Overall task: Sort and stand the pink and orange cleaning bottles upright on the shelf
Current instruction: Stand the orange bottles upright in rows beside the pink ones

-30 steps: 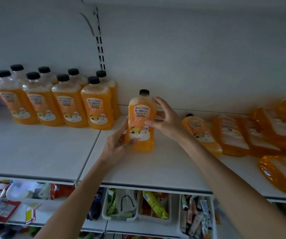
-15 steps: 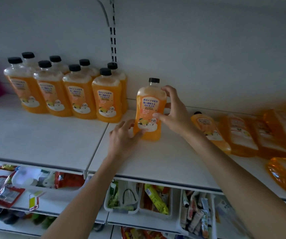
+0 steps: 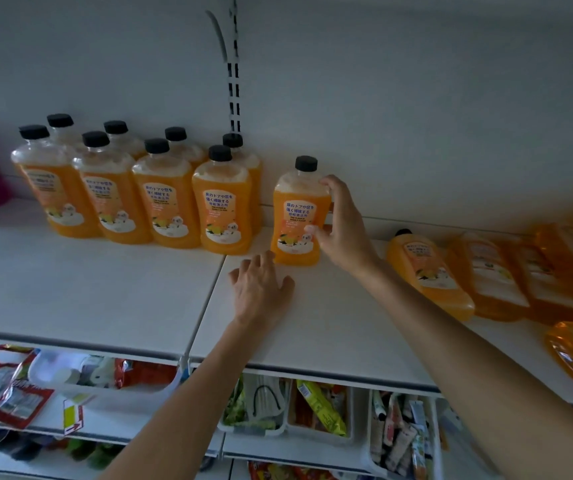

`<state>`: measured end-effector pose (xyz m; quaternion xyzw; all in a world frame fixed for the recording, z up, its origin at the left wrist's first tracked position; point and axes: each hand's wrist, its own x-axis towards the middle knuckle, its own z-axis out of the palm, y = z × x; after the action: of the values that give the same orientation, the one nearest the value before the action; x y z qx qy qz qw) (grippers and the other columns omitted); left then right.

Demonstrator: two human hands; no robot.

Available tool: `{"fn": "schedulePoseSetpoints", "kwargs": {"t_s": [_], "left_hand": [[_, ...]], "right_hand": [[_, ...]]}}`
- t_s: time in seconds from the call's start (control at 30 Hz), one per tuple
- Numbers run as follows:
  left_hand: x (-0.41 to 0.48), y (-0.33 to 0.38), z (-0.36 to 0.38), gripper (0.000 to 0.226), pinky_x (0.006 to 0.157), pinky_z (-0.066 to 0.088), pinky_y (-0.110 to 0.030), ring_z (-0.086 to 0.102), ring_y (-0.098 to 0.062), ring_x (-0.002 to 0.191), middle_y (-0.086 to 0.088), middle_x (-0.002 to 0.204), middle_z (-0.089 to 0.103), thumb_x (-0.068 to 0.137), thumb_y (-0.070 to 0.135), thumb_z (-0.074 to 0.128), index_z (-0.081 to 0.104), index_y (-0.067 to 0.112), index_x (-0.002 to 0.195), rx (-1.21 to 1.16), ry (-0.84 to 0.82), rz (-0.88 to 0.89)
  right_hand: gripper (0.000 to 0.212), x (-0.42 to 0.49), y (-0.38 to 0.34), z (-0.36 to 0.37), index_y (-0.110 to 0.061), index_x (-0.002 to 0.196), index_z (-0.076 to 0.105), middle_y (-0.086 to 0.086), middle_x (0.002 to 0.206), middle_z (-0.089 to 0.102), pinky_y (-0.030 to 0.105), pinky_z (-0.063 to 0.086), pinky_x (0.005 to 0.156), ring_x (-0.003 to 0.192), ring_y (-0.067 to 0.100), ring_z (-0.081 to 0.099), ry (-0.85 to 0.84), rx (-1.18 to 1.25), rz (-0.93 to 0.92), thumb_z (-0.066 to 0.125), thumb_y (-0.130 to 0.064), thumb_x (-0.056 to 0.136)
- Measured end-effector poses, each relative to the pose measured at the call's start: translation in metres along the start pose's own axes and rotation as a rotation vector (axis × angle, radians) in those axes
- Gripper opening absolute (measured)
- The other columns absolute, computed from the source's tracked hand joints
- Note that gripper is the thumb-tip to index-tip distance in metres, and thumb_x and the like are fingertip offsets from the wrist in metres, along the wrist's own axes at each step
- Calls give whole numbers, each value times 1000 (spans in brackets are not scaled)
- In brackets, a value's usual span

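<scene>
Standing bottles [image 3: 160,202] left on shelf [image 3: 105,292]; lone bottle [image 3: 297,216] right of them; lying bottles [image 3: 486,271] farther right.

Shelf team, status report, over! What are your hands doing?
Left hand open, flat on shelf. Right hand holds upright orange bottle. Lying bottles right, nothing blocking.

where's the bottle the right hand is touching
Head view, centre: the bottle stands on the shelf just right of the upright row and left of the lying bottles, held by the right hand.

upright orange bottle [image 3: 295,216] on white shelf [image 3: 105,289], right hand [image 3: 344,233] holding it, left hand [image 3: 261,289] flat beside its base, toppled bottles [image 3: 430,271] at right
</scene>
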<state>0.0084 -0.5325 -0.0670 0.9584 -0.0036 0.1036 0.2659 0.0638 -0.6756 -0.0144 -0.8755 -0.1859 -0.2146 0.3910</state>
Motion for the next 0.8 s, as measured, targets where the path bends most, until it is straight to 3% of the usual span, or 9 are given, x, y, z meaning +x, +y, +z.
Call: {"fn": "schedulePoseSetpoints", "kwargs": {"t_s": [0.1, 0.4, 0.63, 0.73, 0.8], "left_hand": [[0, 2, 0, 36, 99, 26, -35, 40, -22, 120, -2, 127, 52, 89, 31, 49, 55, 18, 121, 25, 3, 10], [0, 1, 2, 31, 99, 25, -34, 41, -21, 117, 0, 124, 52, 88, 30, 49, 60, 19, 115, -1, 12, -1], [-1, 2, 1, 32, 100, 25, -35, 40, -20, 119, 0, 126, 51, 88, 32, 50, 59, 19, 116, 8, 15, -6], [-1, 3, 1, 34, 99, 25, -35, 39, -21, 120, 0, 126, 51, 87, 34, 51, 59, 19, 116, 27, 9, -7], [-1, 2, 0, 34, 99, 26, -35, 40, -21, 119, -1, 126, 51, 86, 34, 53, 59, 18, 115, 33, 3, -2]], "right_hand": [[71, 11, 4, 6, -9, 137, 29, 9, 141, 36, 43, 51, 92, 127, 20, 42, 1, 17, 7, 69, -2, 79], [72, 38, 9, 23, -3, 139, 28, 12, 144, 33, 41, 47, 96, 131, 25, 38, 21, -83, -31, 69, -6, 81], [76, 42, 4, 29, -13, 136, 35, 14, 132, 39, 39, 51, 83, 122, 29, 38, 115, -408, -17, 78, -18, 73], [75, 40, -2, 25, -19, 139, 27, 12, 127, 42, 33, 48, 71, 104, 26, 54, 30, -319, 63, 72, -20, 80], [78, 38, -8, 17, -22, 142, 22, 12, 133, 40, 35, 50, 77, 98, 26, 60, -62, -132, 117, 71, -22, 81]]}}
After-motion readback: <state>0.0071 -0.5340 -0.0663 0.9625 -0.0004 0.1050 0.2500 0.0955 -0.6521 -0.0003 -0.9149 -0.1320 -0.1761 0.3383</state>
